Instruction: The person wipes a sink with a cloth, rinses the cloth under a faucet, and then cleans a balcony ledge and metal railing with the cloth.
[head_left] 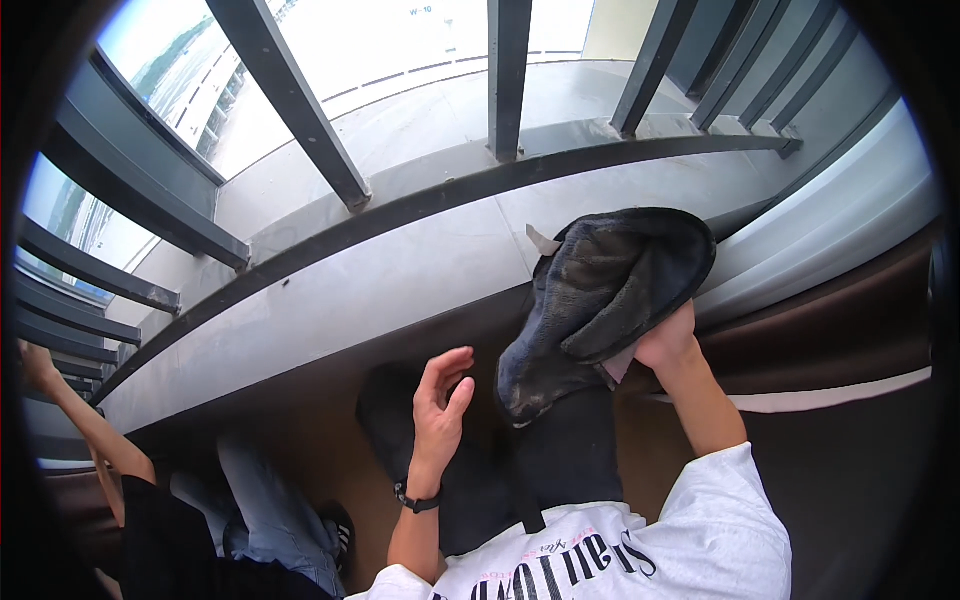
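A dark grey cloth [610, 300], bunched in folds with whitish smudges, hangs over my right hand [668, 340]. That hand grips it from its right underside, and the cloth hides most of the fingers. A small pale tag sticks out at the cloth's upper left, and a pinkish one shows by my wrist. My left hand [441, 403] is raised to the left of the cloth, apart from it. Its fingers are lightly bent, the thumb stands off from them, and it holds nothing. Behind both lies a pale grey stone windowsill [420, 265].
Dark metal railing bars [508, 80] rise from a curved rail [440, 190] along the sill. On the right hang a white curtain [830, 235] and a brown curtain [840, 310]. At the left, another person's arm [100, 420] reaches toward the bars; that person's jeans [275, 505] show below.
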